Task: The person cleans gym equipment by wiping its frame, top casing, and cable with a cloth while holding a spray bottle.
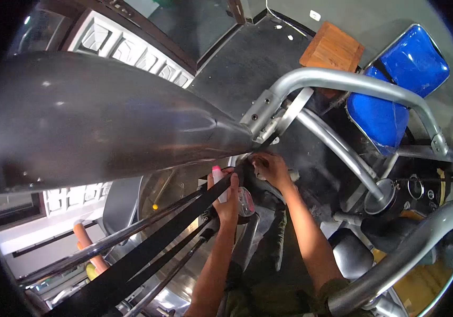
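My left hand [228, 203] is closed around a small white bottle [219, 186] with a pink cap. Its fingers also lie against a wide black strap [168, 230] that runs down to the lower left. My right hand [272, 170] is just to the right, fingers curled together below the narrow end of a large dark, smooth panel [115, 119]; whatever they grip is hidden. A silver tube frame [337, 78] with a bolted bracket [261, 110] meets the panel's tip above that hand.
A blue folding chair [414, 61] and a wooden stool [332, 47] stand by the wall. Another thick silver tube [422, 245] crosses at lower right. Chrome bars [110, 243] run along the left of the strap. Black flooring [226, 68] extends behind the frame.
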Demonstrator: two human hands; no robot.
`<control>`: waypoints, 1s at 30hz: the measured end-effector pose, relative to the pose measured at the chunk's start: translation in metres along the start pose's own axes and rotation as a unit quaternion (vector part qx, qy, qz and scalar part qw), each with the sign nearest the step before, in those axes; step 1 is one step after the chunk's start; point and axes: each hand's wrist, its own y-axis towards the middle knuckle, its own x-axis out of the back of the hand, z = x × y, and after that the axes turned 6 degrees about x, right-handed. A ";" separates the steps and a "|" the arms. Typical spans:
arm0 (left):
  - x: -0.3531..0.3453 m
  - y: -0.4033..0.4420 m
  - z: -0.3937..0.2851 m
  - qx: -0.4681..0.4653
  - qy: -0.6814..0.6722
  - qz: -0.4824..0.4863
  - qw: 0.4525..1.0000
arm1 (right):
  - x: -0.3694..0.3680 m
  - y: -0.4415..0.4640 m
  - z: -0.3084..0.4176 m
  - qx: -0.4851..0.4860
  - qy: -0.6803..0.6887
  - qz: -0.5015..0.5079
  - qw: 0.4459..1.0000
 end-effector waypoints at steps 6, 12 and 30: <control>-0.011 0.006 0.012 0.003 -0.021 0.028 0.999 | 0.000 0.002 -0.013 0.093 0.050 0.030 0.994; -0.012 0.028 0.036 -0.046 -0.034 0.095 0.994 | -0.002 0.023 -0.070 -0.041 -0.077 -0.046 0.995; -0.024 0.027 0.061 -0.041 -0.071 0.093 0.992 | -0.021 0.055 -0.137 -0.150 -0.161 -0.147 0.964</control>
